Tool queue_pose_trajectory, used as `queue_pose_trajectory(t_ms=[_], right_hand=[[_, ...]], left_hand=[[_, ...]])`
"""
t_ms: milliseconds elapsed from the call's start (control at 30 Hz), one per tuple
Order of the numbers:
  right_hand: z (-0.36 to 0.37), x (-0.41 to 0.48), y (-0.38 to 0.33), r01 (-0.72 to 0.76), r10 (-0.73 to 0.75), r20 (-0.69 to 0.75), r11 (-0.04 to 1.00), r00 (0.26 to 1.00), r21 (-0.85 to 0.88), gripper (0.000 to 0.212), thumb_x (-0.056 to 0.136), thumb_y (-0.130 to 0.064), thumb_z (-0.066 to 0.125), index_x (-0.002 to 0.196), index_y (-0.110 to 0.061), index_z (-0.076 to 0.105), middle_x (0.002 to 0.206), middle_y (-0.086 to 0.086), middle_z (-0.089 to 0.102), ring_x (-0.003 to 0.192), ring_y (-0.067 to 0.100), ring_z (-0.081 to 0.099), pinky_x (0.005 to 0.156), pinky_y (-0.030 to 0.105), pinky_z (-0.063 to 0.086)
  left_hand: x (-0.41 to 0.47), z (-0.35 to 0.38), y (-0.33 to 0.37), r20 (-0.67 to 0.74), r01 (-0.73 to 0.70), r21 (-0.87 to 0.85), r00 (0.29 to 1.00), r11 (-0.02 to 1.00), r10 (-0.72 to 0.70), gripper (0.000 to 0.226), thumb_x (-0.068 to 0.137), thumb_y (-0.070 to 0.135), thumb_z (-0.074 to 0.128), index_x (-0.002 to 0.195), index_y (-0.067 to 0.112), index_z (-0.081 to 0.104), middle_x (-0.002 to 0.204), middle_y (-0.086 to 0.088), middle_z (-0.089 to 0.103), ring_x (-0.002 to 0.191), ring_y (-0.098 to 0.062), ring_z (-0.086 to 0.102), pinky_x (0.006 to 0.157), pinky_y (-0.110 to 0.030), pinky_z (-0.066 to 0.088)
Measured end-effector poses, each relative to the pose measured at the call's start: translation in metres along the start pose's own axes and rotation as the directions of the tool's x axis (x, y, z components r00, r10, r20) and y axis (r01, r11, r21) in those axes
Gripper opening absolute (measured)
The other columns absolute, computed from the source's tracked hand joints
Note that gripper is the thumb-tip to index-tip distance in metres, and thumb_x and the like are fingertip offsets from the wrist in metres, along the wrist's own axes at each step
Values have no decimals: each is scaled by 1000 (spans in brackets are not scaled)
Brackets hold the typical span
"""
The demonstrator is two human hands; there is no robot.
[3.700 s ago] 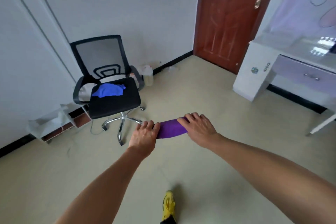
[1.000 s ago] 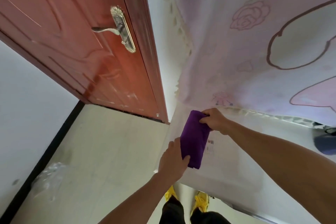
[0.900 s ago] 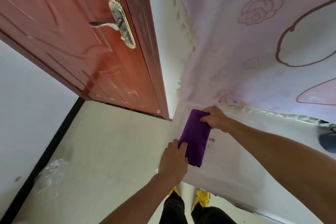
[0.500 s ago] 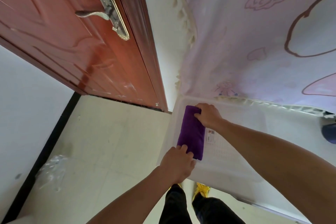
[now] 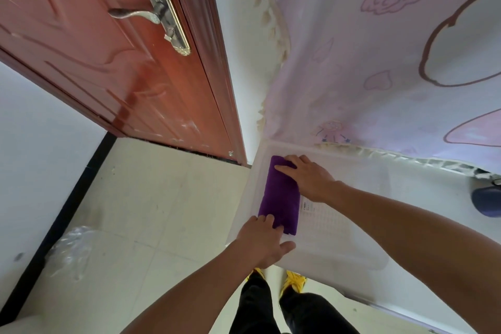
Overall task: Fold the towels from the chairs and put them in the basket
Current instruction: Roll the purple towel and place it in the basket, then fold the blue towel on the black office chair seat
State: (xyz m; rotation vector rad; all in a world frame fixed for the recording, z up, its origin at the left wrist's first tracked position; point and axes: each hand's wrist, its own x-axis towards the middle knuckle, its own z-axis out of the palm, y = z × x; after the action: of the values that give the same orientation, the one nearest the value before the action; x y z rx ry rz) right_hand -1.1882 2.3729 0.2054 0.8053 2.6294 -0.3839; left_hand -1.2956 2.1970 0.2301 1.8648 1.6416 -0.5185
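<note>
The left hand [image 5: 263, 241] and right hand [image 5: 309, 179], both flat and gripping nothing, press the folded purple towel [image 5: 282, 198] into the basket [image 5: 339, 260], apparently so its fold holds.

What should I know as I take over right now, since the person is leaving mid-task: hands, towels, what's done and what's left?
Hands: the left hand is open, its fingers resting on the near end of the purple towel. The right hand is open and pressing flat on the far end. Neither has a grip on it.
Things: the towel lies folded in the left end of the translucent basket. I see nothing else in the basket.
Done: this towel is folded and in the basket.
Left: lift both hands away, then check the chairs, which are out of view, for more towels.
</note>
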Motion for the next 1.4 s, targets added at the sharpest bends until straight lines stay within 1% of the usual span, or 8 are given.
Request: queue_pose_trajectory(t_ms=[333, 467, 567, 667, 800, 867, 1067, 1400], right_hand=[[-22, 12, -1, -36, 25, 133, 996, 991, 86, 71, 87, 1, 50, 148, -31, 33, 149, 2, 34, 128, 25, 39, 103, 38, 40], [-56, 7, 3, -143, 153, -34, 969, 988, 202, 55, 89, 1, 46, 136, -27, 52, 128, 3, 62, 113, 24, 56, 94, 37, 47], [-84, 5, 3, -137, 156, -121, 980, 980, 147, 43, 93, -5, 46, 130, -26, 58, 121, 3, 66, 104, 24, 61, 87, 35, 51], [-99, 4, -17, -10, 27, -198, 996, 980, 87, 36, 98, -13, 41, 127, -25, 59, 124, 8, 64, 105, 27, 61, 89, 36, 47], [-93, -10, -93, 301, -285, -256, 953, 924, 25, 34, 95, -15, 44, 122, -25, 63, 114, 4, 69, 100, 27, 63, 86, 35, 49], [-87, -18, -131, 387, -369, -246, 922, 896, 27, 33, 93, -18, 47, 121, -25, 63, 111, 3, 70, 99, 27, 64, 85, 34, 49], [-50, -69, -301, 783, -810, -70, 581, 582, -221, 36, 92, -16, 45, 124, -23, 60, 112, 5, 66, 95, 27, 63, 73, 31, 43], [34, -211, -567, 892, -957, 222, 69, 186, -447, 39, 88, -5, 40, 122, -16, 55, 115, 9, 60, 94, 32, 62, 72, 35, 45]], left_hand=[[-4, -3, -3, 28, -24, -13, 999, 1000, 24, 62, 97, 57, 21, 135, 14, 44, 134, -15, 45, 119, -32, 46, 100, -43, 37], [-30, -6, -8, -148, -21, -175, 989, 984, -5, 45, 99, 45, 34, 123, 13, 55, 121, -8, 54, 108, -25, 53, 94, -38, 44], [-57, -12, -15, -346, 37, -242, 930, 969, -121, 37, 99, 39, 37, 121, 17, 57, 115, -2, 58, 103, -19, 56, 92, -32, 47], [-89, -8, -22, -382, 214, -311, 864, 926, -327, 36, 100, 37, 37, 127, 19, 53, 119, -1, 57, 109, -20, 55, 92, -32, 46], [-150, 38, -9, -211, 495, -459, 746, 737, -632, 38, 100, 38, 36, 133, 22, 48, 129, 0, 53, 119, -21, 52, 97, -32, 42], [-176, 61, -1, -134, 571, -490, 698, 659, -704, 39, 99, 38, 37, 133, 23, 47, 131, 0, 52, 121, -21, 52, 97, -33, 41], [-313, 151, 45, 5, 733, -595, 414, 330, -910, 39, 96, 38, 41, 132, 23, 50, 131, -2, 55, 119, -25, 54, 95, -36, 43], [-522, 325, 144, 238, 749, -641, -15, -169, -971, 36, 94, 38, 45, 125, 22, 55, 125, -4, 58, 113, -27, 57, 89, -36, 45]])
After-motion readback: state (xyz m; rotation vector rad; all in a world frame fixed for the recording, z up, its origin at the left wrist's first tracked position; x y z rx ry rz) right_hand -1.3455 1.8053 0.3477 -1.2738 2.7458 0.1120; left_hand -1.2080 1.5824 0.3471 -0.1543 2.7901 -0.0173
